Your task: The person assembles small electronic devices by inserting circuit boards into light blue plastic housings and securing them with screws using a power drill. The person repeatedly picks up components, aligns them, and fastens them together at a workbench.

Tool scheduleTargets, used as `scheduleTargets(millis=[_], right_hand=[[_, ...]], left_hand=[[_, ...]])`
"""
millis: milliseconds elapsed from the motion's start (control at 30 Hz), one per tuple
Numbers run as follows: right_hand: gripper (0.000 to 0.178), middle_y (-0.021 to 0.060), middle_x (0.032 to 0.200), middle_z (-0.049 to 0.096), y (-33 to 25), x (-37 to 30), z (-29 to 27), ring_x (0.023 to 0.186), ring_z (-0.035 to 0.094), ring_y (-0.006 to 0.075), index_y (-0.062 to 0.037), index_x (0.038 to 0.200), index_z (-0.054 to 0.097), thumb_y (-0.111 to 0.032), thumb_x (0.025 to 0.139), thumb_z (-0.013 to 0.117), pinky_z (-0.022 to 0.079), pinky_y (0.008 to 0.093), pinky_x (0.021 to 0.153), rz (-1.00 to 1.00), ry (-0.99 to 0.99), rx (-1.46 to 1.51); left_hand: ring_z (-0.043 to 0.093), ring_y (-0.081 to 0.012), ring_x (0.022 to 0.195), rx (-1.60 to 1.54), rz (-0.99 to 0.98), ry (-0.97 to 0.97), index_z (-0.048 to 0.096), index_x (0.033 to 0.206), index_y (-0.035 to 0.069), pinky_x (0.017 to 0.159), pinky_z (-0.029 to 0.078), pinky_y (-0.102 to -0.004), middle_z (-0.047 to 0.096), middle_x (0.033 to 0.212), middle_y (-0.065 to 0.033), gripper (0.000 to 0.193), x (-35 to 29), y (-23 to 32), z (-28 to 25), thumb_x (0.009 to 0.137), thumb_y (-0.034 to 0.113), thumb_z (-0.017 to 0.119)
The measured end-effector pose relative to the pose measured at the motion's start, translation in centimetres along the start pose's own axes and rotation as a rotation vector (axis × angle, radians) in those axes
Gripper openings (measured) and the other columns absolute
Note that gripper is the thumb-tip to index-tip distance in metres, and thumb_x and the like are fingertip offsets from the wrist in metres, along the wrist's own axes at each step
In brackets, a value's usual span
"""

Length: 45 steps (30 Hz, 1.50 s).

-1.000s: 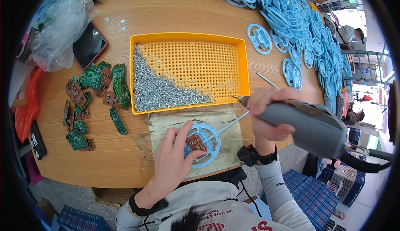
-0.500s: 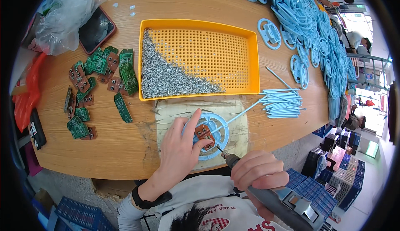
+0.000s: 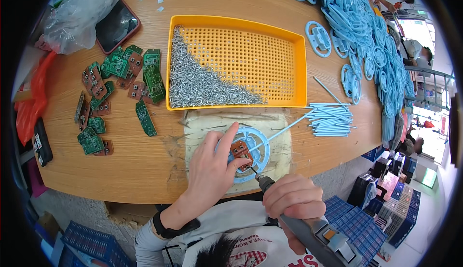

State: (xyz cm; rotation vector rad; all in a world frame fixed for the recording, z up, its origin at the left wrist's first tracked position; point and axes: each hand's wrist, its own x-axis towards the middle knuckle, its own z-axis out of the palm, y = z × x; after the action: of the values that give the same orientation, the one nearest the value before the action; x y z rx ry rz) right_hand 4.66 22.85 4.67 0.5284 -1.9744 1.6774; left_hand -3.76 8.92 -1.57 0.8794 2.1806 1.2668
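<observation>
Flat on a worn pale mat lies a light-blue plastic ring with a brown circuit board set inside it. A light-blue stick runs from the ring's middle toward the upper right. My left hand holds the ring from its left side, thumb pressed on the board and index finger stretched out along the rim. My right hand is wrapped round a grey power screwdriver. Its bit points at the lower right of the board, close to my left thumb; whether a screw sits under it is too small to tell.
A yellow perforated tray holding many small screws stands beyond the mat. Green and brown circuit boards lie left, near a phone. Light-blue sticks and a large heap of blue rings lie right. Other people are at far right.
The screwdriver bit has shifted slightly left over the board, nearer my left thumb, with my right hand following. My left hand keeps its hold on the ring. The whole view has shifted a little.
</observation>
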Motion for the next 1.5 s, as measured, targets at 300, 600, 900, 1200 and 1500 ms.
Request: scheduleTargets(millis=[300, 600, 900, 1200, 1500], right_hand=[[0.038, 0.013, 0.064, 0.055, 0.1, -0.8, 0.3, 0.052, 0.058, 0.0274, 0.0047, 0.075, 0.049, -0.027, 0.079, 0.069, 0.051, 0.0348, 0.047, 0.01, -0.012, 0.082], [0.058, 0.0103, 0.054, 0.056, 0.5, 0.2, 0.3, 0.041, 0.055, 0.0204, 0.0031, 0.092, 0.044, -0.051, 0.085, 0.065, 0.051, 0.0327, 0.04, -0.003, 0.005, 0.126], [0.063, 0.0054, 0.059, 0.053, 0.5, 3.2, -5.2, 0.046, 0.053, 0.0175, -0.0027, 0.102, 0.039, -0.061, 0.086, 0.057, 0.048, 0.0298, 0.043, -0.015, 0.281, 0.027], [0.074, 0.0048, 0.065, 0.051, 6.4, 3.5, -7.7, 0.054, 0.053, 0.0171, -0.0077, 0.105, 0.038, -0.069, 0.073, 0.065, 0.046, 0.0302, 0.051, 0.104, 0.453, -0.018], [0.07, 0.0049, 0.059, 0.049, 6.0, 4.1, -6.1, 0.046, 0.05, 0.0157, -0.0053, 0.098, 0.037, -0.072, 0.081, 0.051, 0.045, 0.0283, 0.045, 0.249, 0.515, -0.335]], left_hand=[[0.054, -0.0294, 0.08, -0.012, -0.014, 0.018, 0.05, 0.129, 0.002, 0.069, 0.045, -0.0373, 0.051, 0.093, -0.0122, 0.065, 0.0, 0.2, 0.0, 0.072, 0.014, 0.077], [0.055, -0.0302, 0.081, -0.001, -0.012, 0.019, 0.05, 0.128, 0.001, 0.069, 0.046, -0.0376, 0.051, 0.093, -0.0127, 0.065, 0.2, 0.2, 0.1, 0.071, 0.015, 0.077], [0.055, -0.0277, 0.079, 0.005, -0.027, 0.01, 0.053, 0.128, 0.003, 0.066, 0.045, -0.0377, 0.05, 0.09, -0.0102, 0.064, 0.2, 0.2, -0.2, 0.072, 0.021, 0.077], [0.053, -0.0272, 0.079, 0.001, -0.05, -0.029, 0.052, 0.129, 0.003, 0.068, 0.044, -0.0376, 0.049, 0.09, -0.0102, 0.064, 0.4, 0.6, -0.4, 0.073, 0.02, 0.077], [0.053, -0.0271, 0.079, 0.013, -0.045, -0.031, 0.051, 0.129, 0.003, 0.068, 0.044, -0.0378, 0.048, 0.09, -0.0101, 0.065, 0.3, 0.6, -0.3, 0.073, 0.02, 0.077]])
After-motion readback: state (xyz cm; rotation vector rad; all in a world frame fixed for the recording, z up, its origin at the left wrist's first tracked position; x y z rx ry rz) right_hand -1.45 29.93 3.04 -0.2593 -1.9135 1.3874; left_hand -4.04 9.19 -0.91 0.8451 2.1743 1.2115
